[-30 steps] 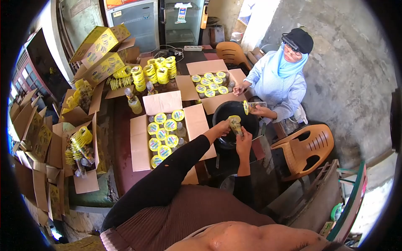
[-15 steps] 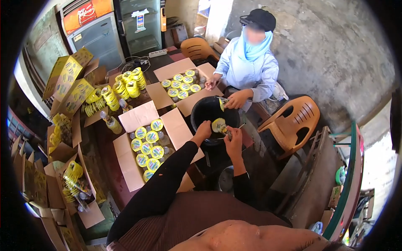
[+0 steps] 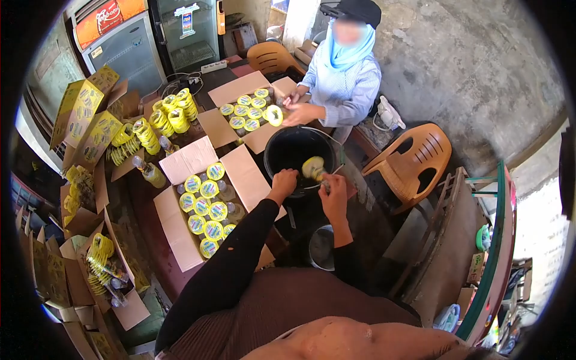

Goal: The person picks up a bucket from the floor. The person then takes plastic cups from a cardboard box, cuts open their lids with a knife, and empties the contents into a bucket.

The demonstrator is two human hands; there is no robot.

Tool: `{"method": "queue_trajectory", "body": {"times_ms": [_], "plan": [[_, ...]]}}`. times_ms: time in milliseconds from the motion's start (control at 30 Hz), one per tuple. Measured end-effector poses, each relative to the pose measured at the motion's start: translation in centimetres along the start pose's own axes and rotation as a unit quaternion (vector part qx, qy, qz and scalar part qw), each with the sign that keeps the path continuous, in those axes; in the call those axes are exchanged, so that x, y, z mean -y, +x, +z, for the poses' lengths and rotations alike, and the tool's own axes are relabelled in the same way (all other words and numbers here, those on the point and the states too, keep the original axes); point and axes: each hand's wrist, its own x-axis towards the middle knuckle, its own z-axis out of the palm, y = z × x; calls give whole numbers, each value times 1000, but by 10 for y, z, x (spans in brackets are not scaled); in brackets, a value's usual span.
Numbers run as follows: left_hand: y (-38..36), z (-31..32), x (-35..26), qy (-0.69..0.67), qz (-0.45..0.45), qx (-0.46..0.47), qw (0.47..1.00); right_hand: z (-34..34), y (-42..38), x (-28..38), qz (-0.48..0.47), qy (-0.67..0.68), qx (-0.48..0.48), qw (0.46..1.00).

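A black bucket (image 3: 282, 139) stands in front of me. My right hand (image 3: 334, 195) is closed around the narrow end of a bottle-like item with a yellow-rimmed round end (image 3: 313, 168), held tilted over the bucket's right side. At the bucket's near left rim is my left hand (image 3: 285, 183), its fingers curled in; what they hold, if anything, is hidden. Left of my left arm, an open carton (image 3: 176, 227) holds several bottles with yellow-rimmed round tops (image 3: 209, 188).
Across from me a person (image 3: 348, 78) holds a yellow-rimmed round item (image 3: 274, 116) beside a second filled carton (image 3: 231, 90). Yellow stacks (image 3: 146, 135) and a bottle (image 3: 150, 173) stand at left. An orange chair (image 3: 411, 165) and small bucket (image 3: 322, 247) are at right.
The other person's hands have moved from over the bucket to the far carton, with a yellow-rimmed item. My hands stay near the bucket, my right still gripping its item. The view has shifted slightly.
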Motion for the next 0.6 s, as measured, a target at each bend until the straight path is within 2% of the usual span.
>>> {"method": "queue_trajectory", "body": {"times_ms": [33, 100, 167, 200, 267, 367, 467, 533, 567, 600], "plan": [[1, 1, 0, -2, -2, 3, 1000, 0, -2, -4, -24, -22, 47, 998], [1, 0, -1, 13, -12, 2, 1000, 3, -4, -1, -8, 18, 41, 999], [0, -3, 0, -8, -14, 1, 1000, -4, 1, 9, -12, -7, -66, 998], [0, -3, 0, -33, -23, -3, 999, -3, 1, 5, -13, -6, -64, 998], [-4, -4, 1, -55, -30, -4, 998, -2, -1, -3, -15, -36, 53, 998], [-4, -15, -3, -106, -26, -22, 994, -3, 3, 3, -27, -47, 73, 996], [-7, -24, -1, -102, -11, 14, 995, 4, 2, 7, -38, -63, 80, 994], [-2, -27, -2, -119, -86, 79, 986, 9, 2, 6, -29, -47, 65, 996], [1, -25, 2, -122, -92, 74, 986, 11, 2, 5, -18, -34, 51, 998], [7, -9, 15, -179, -53, 64, 980, 13, 2, 4, -26, -35, 55, 998]]}}
